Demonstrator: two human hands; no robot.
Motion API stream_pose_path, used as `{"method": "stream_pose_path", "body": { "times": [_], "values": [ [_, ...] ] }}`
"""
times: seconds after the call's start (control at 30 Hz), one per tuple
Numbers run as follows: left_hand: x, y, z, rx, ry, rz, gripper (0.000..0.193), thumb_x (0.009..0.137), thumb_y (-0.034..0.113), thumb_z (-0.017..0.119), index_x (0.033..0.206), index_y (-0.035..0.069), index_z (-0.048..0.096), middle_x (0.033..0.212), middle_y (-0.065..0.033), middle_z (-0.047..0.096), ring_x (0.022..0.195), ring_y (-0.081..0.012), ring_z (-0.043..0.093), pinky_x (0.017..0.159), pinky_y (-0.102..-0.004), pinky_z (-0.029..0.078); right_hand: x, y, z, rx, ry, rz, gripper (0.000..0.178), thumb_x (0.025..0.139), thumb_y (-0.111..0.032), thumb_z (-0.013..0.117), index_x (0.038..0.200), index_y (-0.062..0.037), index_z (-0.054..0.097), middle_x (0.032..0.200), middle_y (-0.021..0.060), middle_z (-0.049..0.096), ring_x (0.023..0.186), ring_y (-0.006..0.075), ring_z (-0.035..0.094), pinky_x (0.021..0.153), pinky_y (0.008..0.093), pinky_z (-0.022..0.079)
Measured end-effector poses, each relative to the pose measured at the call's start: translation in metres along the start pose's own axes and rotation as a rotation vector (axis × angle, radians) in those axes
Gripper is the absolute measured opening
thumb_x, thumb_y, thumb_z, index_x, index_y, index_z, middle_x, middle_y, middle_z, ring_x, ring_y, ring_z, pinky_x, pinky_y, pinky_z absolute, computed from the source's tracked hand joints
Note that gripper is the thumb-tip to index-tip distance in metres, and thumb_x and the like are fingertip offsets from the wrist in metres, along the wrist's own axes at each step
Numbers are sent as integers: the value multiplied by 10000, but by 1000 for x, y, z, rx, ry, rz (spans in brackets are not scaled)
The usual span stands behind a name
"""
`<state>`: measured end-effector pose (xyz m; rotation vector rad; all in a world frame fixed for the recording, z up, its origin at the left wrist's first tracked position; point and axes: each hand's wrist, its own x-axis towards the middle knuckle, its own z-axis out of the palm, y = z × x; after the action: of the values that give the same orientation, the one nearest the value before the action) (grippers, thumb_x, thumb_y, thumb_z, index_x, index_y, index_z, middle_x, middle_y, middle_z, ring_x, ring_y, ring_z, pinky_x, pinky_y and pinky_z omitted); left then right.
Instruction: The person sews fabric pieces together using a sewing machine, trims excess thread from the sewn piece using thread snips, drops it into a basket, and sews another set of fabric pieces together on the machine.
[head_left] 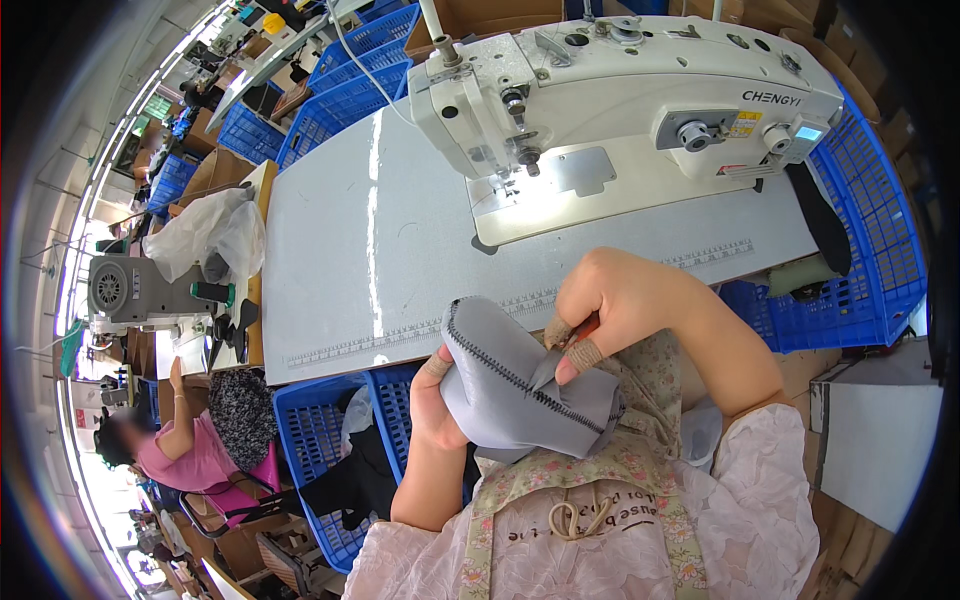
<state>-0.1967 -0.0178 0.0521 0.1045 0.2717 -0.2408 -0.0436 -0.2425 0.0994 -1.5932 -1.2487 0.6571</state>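
A grey, padded-looking fabric piece (490, 408) with black zigzag stitching along its seam is held up in front of my apron. My left hand (434, 412) is closed on its left side, thumb on top and the other fingers partly hidden behind the cloth. In my right hand (622, 305) is a pair of small thread snips (546, 370) with a pointed metal blade and an orange handle. The blade's tip touches the stitched seam near the middle of the piece. Tan wrapping covers some of my fingers on both hands.
Beyond my hands stands a white sewing machine (600, 110), its lamp lit, on a grey table (320, 250) with a printed ruler edge. Blue crates (325, 500) flank the table, some holding dark cloth. At left, a co-worker in pink (190, 450) sits by another machine (125, 288).
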Motion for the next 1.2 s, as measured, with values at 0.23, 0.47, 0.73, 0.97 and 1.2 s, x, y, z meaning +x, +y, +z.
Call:
{"method": "stream_pose_path", "body": {
  "times": [0.23,0.47,0.73,0.97,1.2],
  "values": [
    [1,1,-2,15,7,-2,405,952,221,522,1281,-14,528,1267,-213,587,1170,-370,575,1009,-563,442,0,0,1,-33,2,-19,363,673,-372,844,809,-52,741,582,60,616,501,156,531,490,298,384],
    [1,-1,1,31,9,-1,400,951,212,521,1280,-16,529,1267,-209,589,1170,-368,575,1013,-560,441,-1,-4,2,-44,3,15,338,673,-362,842,769,-59,729,557,58,584,492,160,508,485,307,370],
    [3,-1,0,43,6,-8,407,952,221,518,1285,-13,526,1274,-210,584,1170,-370,574,1012,-554,440,-4,-1,2,-25,17,24,314,668,-346,847,764,-70,732,542,49,577,476,153,482,476,305,357],
    [3,-3,2,33,-25,-16,418,957,232,512,1298,-9,515,1289,-208,573,1186,-371,560,1017,-557,434,-8,0,0,-26,55,-21,334,658,-345,855,796,-64,738,560,48,593,478,146,488,474,295,361],
    [3,-1,-1,-28,-15,-28,428,955,240,514,1303,-9,509,1288,-211,571,1183,-378,560,1016,-555,436,-7,-1,-2,-51,35,14,353,653,-354,857,810,-60,739,565,57,596,483,150,496,480,295,372]
  ]
}}
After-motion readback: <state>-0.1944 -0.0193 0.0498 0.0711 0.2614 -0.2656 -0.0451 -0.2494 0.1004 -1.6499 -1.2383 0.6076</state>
